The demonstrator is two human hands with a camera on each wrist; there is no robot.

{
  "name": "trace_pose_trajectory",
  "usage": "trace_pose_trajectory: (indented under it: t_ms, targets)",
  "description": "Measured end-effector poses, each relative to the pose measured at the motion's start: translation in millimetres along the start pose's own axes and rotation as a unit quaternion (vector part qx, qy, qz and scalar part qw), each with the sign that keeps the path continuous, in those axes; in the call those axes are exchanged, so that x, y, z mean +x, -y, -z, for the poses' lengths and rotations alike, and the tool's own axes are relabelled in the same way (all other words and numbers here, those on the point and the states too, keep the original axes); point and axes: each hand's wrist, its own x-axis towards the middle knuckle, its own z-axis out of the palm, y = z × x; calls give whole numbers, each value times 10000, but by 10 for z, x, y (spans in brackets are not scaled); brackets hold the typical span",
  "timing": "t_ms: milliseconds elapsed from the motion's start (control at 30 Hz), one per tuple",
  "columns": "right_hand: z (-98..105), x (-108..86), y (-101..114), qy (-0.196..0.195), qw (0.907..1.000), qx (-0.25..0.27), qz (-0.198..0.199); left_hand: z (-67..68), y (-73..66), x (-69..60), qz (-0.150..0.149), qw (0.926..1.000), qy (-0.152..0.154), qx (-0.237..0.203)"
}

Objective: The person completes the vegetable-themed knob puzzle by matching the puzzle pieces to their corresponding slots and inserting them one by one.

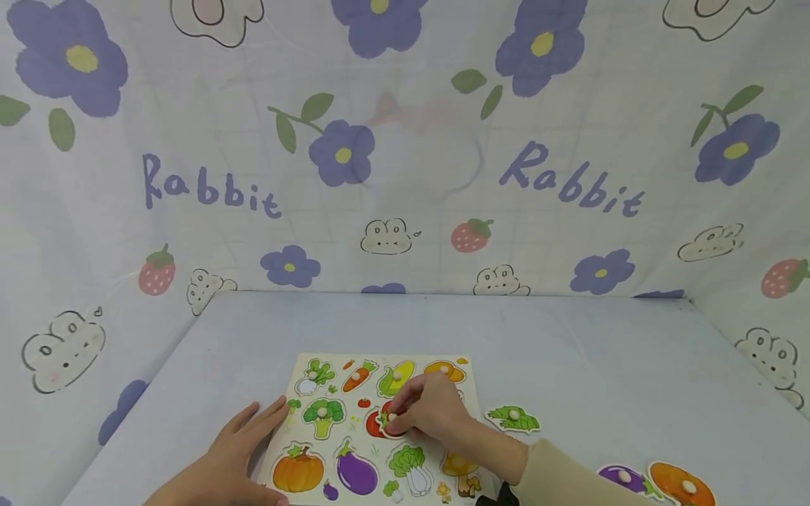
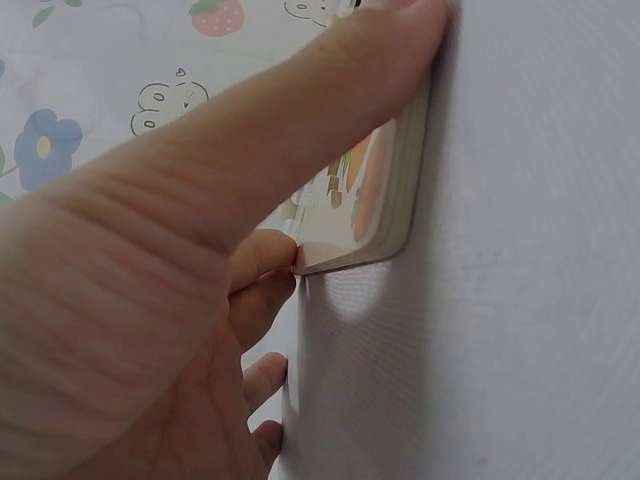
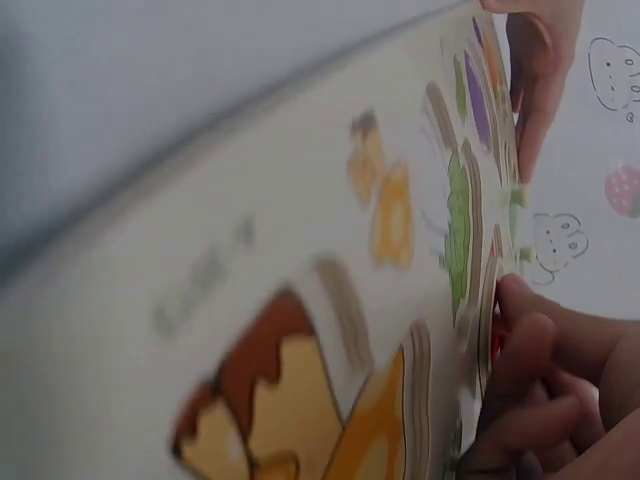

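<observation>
A flat wooden vegetable puzzle board (image 1: 354, 450) lies on the table. My right hand (image 1: 436, 407) pinches a tomato puzzle piece (image 1: 394, 425) over the printed tomato in the board's middle. Its fingers partly cover the piece, and whether it sits flush cannot be told. Along the board's left edge rests my left hand (image 1: 234, 457), fingers extended and thumb at the near edge. In the left wrist view the thumb (image 2: 330, 90) lies on the board's rim. Knobbed pieces sit on the board: a radish (image 1: 313, 379), carrot (image 1: 359, 378), corn (image 1: 396, 379) and broccoli (image 1: 324, 416).
Right of the board lie a leafy green piece (image 1: 514, 418), an eggplant piece (image 1: 623, 478) and a pumpkin piece (image 1: 686, 486). Near-row pictures include a pumpkin (image 1: 299, 471), an eggplant (image 1: 356, 472) and a bok choy (image 1: 411, 469). A patterned curtain (image 1: 418, 176) encloses the table.
</observation>
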Motion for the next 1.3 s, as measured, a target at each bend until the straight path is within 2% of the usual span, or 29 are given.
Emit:
trace_pose_trajectory:
  t_ms: [133,233,333,467,600,700,800,1033,1167,1300]
  targets:
    - [65,20,-14,343,9986,-227,319,-5,-1,6,-15,10000,-13,50]
    - [99,42,-16,577,9972,-248,405,-9,2,11,54,10000,-9,65]
    - [113,61,-3,736,9965,-199,329,-9,8,13,69,10000,-3,40]
    - [117,86,13,776,9965,-269,127,-2,20,5,-55,10000,-12,-61]
    - [106,99,14,585,9977,-330,22,2,24,-2,-170,9997,18,-191]
    - [89,103,9,319,9988,-368,47,0,17,-3,-124,9997,23,-199]
    - [62,111,2,62,9987,-467,171,-3,7,4,-29,9999,-8,-108]
    - [-37,95,-31,-276,9953,-515,776,-7,-16,-5,46,10000,-19,-45]
    - [-92,70,-33,-460,9939,-530,851,-1,-15,-7,-26,10000,-18,11]
    - [-153,41,-26,-584,9942,-507,752,13,-5,-9,-105,9999,-6,79]
